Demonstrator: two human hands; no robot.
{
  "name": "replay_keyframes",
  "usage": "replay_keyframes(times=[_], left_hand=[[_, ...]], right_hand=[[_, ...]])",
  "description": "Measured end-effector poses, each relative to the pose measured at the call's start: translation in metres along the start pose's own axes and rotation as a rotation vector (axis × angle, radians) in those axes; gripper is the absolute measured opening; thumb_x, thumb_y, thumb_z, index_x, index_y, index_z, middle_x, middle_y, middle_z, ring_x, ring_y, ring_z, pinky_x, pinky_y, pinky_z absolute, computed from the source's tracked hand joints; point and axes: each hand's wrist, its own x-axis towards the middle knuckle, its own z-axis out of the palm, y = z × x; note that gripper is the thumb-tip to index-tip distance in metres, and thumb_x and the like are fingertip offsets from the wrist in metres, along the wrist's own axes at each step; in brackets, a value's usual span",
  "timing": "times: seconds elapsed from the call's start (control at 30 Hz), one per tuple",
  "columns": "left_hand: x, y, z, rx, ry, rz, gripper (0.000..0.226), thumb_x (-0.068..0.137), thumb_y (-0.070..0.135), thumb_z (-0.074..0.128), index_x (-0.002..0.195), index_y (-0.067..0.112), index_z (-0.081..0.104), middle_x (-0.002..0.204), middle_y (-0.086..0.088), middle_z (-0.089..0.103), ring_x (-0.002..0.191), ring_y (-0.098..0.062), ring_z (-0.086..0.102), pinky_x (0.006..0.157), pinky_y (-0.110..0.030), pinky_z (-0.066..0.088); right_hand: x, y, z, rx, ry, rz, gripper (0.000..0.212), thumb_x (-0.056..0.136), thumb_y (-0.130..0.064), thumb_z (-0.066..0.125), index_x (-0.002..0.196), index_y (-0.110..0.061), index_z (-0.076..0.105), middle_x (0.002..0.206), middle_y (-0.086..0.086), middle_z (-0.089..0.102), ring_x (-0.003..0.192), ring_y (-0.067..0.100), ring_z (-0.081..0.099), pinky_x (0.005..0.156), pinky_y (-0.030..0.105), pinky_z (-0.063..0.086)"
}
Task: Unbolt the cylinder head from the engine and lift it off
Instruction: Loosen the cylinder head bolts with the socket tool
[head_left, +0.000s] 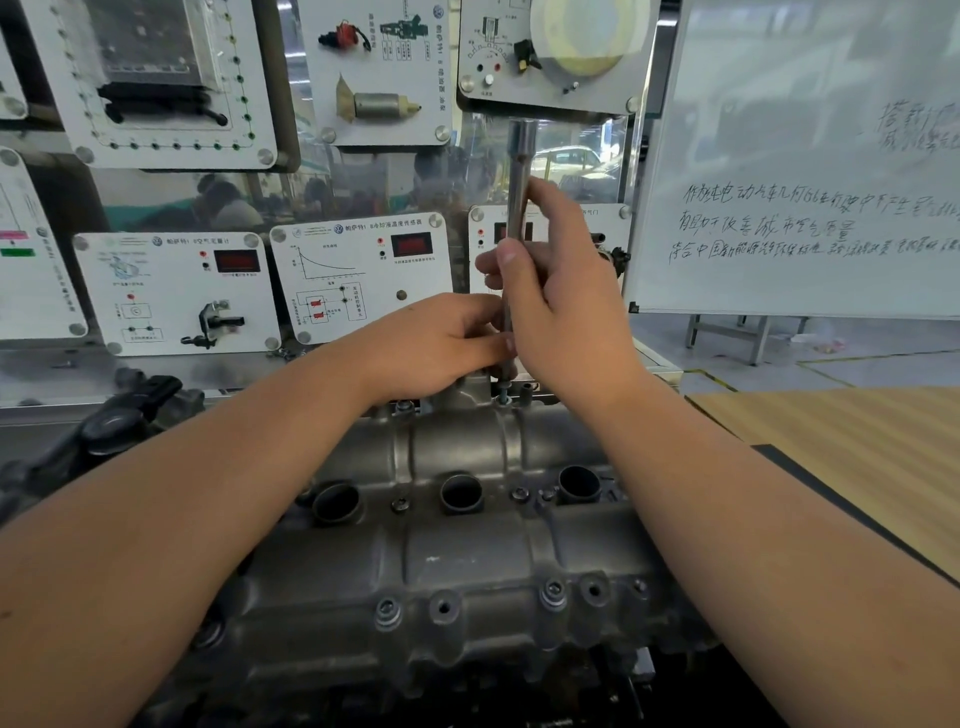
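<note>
The right hand (550, 291) is wrapping its grip around a long metal socket wrench (519, 176), thumb and fingers curled about the shaft so the tool is standing nearly upright, its wider socket end poking up above the knuckles. The left hand (441, 343) is closing its own grip low on the same shaft, fingertips pinching it just beneath the right hand (the two hands are touching there). The lower tip of the tool is coming down onto a bolt (503, 399) at the far edge of the cylinder head (457, 561), though the fingers are hiding exactly how it is seating. The cylinder head itself is sitting on the engine right in front of the person, a grey cast piece running between both forearms, with three round dark openings (461, 492) lined up across its middle and small bolts (388, 609) showing along its near edge, beside open bolt holes. To the right a wood-grained worktop (857, 447) with a dark edge is lying beside the engine. Behind the engine, white training panels (358, 275) carrying diagrams, red displays and mounted car parts are standing in rows, and a whiteboard (810, 156) covered in handwriting is leaning at the far right.
</note>
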Motion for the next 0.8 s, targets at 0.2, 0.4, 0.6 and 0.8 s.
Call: replay_keyframes(times=[0.2, 0.4, 0.6, 0.8], left_hand=[[0.0013, 0.0010, 0.0007, 0.032, 0.029, 0.012, 0.011, 0.098, 0.046, 0.060, 0.105, 0.037, 0.064, 0.096, 0.003, 0.074, 0.089, -0.016, 0.069, 0.087, -0.049, 0.055], [-0.0022, 0.0011, -0.0001, -0.038, -0.023, -0.006, 0.015, 0.103, 0.042, 0.053, 0.115, 0.038, 0.062, 0.102, -0.006, 0.074, 0.095, -0.041, 0.065, 0.086, -0.058, 0.052], [-0.0007, 0.0039, -0.0003, 0.020, 0.018, 0.004, 0.005, 0.099, 0.045, 0.059, 0.099, 0.050, 0.061, 0.089, 0.010, 0.072, 0.078, -0.009, 0.067, 0.073, -0.038, 0.056], [-0.0020, 0.0029, 0.0014, 0.000, -0.006, -0.003, 0.016, 0.101, 0.046, 0.055, 0.109, 0.035, 0.064, 0.095, 0.002, 0.074, 0.090, -0.032, 0.068, 0.086, -0.055, 0.054]], right_hand=[[0.0003, -0.0022, 0.0010, -0.018, 0.052, -0.079, 0.019, 0.098, -0.021, 0.063, 0.117, -0.015, 0.065, 0.079, -0.013, 0.062, 0.071, 0.002, 0.057, 0.067, 0.015, 0.044], [0.0008, 0.0005, -0.0018, -0.009, 0.005, -0.031, 0.025, 0.103, -0.018, 0.047, 0.124, -0.011, 0.060, 0.089, -0.005, 0.072, 0.075, 0.007, 0.066, 0.074, 0.032, 0.055], [-0.0005, 0.0006, 0.0001, 0.022, 0.027, -0.052, 0.041, 0.102, -0.025, 0.057, 0.141, -0.014, 0.051, 0.088, -0.009, 0.070, 0.076, 0.004, 0.063, 0.068, 0.019, 0.050], [0.0014, 0.0002, -0.0015, -0.013, 0.008, -0.061, 0.014, 0.104, -0.016, 0.050, 0.105, -0.008, 0.062, 0.084, -0.003, 0.070, 0.078, 0.008, 0.062, 0.067, 0.020, 0.048]])
